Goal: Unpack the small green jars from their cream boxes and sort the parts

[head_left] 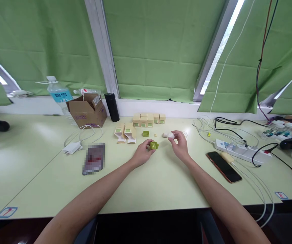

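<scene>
My left hand (142, 154) grips a small olive-green hollow case piece (154, 145) between thumb and fingers, its open side facing up. A matching green case piece (146, 134) lies on the table just beyond, with a tiny yellow piece (155, 135) to its right. To the right, my right hand (179, 144) pinches a small white rounded case (170, 135) at or just above the table; its underside is hidden. Two opened cardboard boxes (130, 130) lie left of the green pieces. Several small closed boxes (143, 121) stand in a row behind them.
At the back left are a brown carton (87, 112), a black cylinder (112, 107) and a large water bottle (59, 95). A white charger (72, 148) and a pixelated packet (94, 158) lie left. A phone (223, 166), power strip (239, 150) and tangled cables lie right.
</scene>
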{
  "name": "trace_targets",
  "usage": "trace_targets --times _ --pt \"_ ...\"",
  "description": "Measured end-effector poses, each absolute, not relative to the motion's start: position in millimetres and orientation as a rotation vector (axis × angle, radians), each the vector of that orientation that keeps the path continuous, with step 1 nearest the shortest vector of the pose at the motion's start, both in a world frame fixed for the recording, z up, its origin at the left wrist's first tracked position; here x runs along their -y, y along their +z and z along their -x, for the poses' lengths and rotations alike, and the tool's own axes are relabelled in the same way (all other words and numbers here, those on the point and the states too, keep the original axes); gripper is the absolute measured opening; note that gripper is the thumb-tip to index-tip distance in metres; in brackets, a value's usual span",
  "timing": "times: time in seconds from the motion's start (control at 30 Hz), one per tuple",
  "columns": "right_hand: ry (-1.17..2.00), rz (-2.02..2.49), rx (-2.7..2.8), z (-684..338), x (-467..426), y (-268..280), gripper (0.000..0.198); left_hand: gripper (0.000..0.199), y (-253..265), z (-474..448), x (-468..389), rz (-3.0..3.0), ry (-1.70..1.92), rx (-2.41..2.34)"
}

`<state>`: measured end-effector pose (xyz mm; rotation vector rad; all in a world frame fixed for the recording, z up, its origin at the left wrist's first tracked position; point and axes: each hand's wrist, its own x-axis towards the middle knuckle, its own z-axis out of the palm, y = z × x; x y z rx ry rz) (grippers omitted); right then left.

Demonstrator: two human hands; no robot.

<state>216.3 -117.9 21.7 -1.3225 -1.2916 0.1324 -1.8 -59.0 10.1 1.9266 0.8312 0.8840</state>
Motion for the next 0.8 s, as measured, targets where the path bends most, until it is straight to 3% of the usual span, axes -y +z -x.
trace_targets --times 0.17,0.37,0.57,0.8 --pt "0.076 1.514 1.385 -235.4 100.4 27.7 0.033 0.036 6.9 0.1 55.9 -1.921 0.921 -0.838" --pt "-0.17 1.961 1.903 -252.0 68.9 48.2 0.042 0.035 6.3 0.4 56.9 -1.93 0.939 -0.833" --pt "-0.19 2.158 2.056 -250.4 45.6 59.9 0.03 0.035 7.5 0.5 58.2 -1.942 0.931 -0.847" --pt "-0.224 2.275 2.2 -245.4 41.2 67.2 0.033 0.037 4.3 -0.5 55.7 -1.95 0.924 -0.847"
